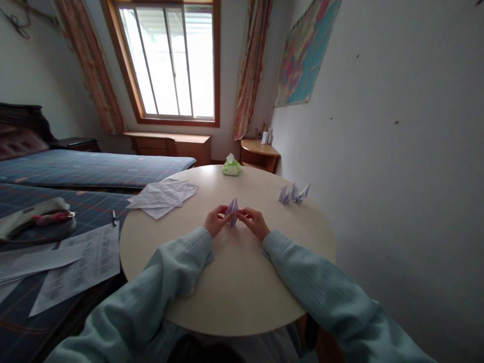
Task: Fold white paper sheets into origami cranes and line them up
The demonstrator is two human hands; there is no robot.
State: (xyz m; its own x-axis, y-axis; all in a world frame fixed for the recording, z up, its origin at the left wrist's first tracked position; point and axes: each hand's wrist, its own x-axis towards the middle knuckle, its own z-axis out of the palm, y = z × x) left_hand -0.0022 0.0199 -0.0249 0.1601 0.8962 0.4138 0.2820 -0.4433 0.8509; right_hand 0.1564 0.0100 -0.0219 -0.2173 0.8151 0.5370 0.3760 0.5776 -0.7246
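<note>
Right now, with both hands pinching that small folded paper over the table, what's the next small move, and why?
Probably lay the folded paper flat on the table and press its crease. The left hand and right hand each pinch one side, its tip points up, and it looks simpler than the folded figures lying to the right, so more folds seem due.

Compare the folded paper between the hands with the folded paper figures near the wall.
The held paper piece is pinched upright between the left hand and right hand; the paper figures stand free on the table. The held paper piece is single; the paper figures form a group. Both are pale folded paper.
</note>
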